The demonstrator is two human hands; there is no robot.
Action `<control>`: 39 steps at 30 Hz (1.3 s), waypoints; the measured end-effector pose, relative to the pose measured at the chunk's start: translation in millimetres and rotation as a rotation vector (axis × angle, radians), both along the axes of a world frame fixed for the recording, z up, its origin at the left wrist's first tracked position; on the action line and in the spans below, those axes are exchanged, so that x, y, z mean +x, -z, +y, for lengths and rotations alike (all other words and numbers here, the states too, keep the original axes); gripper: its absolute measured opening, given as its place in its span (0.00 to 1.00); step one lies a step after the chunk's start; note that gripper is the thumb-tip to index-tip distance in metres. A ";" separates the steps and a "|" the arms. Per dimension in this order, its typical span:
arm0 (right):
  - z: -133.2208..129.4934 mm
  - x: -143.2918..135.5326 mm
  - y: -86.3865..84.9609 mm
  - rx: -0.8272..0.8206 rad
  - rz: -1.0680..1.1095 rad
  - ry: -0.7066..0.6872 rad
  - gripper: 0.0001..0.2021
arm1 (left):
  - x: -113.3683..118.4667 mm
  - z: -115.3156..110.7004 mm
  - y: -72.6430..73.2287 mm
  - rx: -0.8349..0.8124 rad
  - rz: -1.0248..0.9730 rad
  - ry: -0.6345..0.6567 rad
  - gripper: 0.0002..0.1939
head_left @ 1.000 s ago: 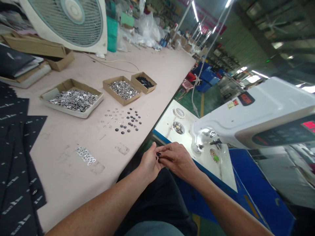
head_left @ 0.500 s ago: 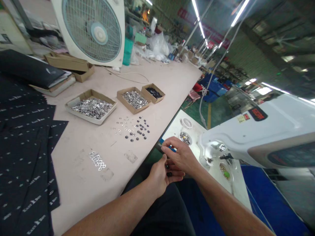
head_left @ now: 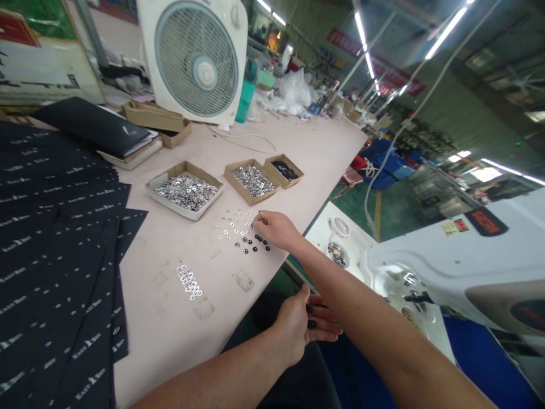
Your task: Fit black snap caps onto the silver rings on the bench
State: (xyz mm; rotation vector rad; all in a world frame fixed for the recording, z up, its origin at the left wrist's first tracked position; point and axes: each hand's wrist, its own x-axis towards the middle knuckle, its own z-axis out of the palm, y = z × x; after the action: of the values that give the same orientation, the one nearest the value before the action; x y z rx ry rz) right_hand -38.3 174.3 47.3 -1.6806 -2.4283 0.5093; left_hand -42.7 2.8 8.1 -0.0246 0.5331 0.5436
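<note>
Two bare hands, both mine, at a pale tabletop (head_left: pixel 162 352). My right hand (head_left: pixel 276 228) is set over the table, thumb and fingertips drawn to a narrow grip at the upper side of a loose group of dark round snap buttons (head_left: pixel 255 249); whether one is pinched there I cannot tell, as the fingers cover the spot. My left hand (head_left: pixel 298 324), lower and just off the table's edge, is loosely cupped, fingers extended, with a few black snap buttons (head_left: pixel 311 324) lying against them, partly hidden by the hand. Immediately left of the group on the table: small silver snap parts (head_left: pixel 242 233), scattered singly. Nearer to me: silver rings (head_left: pixel 189 282), closely clustered. Beyond: a shallow cardboard tray (head_left: pixel 170 205) and a cardboard box (head_left: pixel 266 197), both filled with silver parts, and a smaller box (head_left: pixel 293 182) of black pieces. Left margin: black fabric (head_left: pixel 55 272) with white lettering. Rear: a box fan (head_left: pixel 196 62), upright. Right: a white machine (head_left: pixel 426 244).
</note>
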 end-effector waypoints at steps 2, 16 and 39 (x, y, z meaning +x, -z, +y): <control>0.6 -1.9 1.3 0.004 -0.042 0.001 0.08 | 1.1 -0.9 1.0 -0.004 -0.007 0.002 0.26; 8.9 -8.4 5.3 0.034 -0.137 0.073 0.06 | 1.3 -1.4 -1.8 0.007 0.019 -0.011 0.24; -11.5 -0.5 -14.8 0.109 -0.072 -0.046 0.09 | 0.1 -0.3 -1.0 0.030 0.013 0.005 0.28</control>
State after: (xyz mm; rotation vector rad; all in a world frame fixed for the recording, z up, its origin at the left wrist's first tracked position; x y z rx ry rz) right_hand -38.8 162.8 62.1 -1.6306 -2.5004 0.3206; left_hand -42.6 2.5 9.1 0.0094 0.5378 0.5470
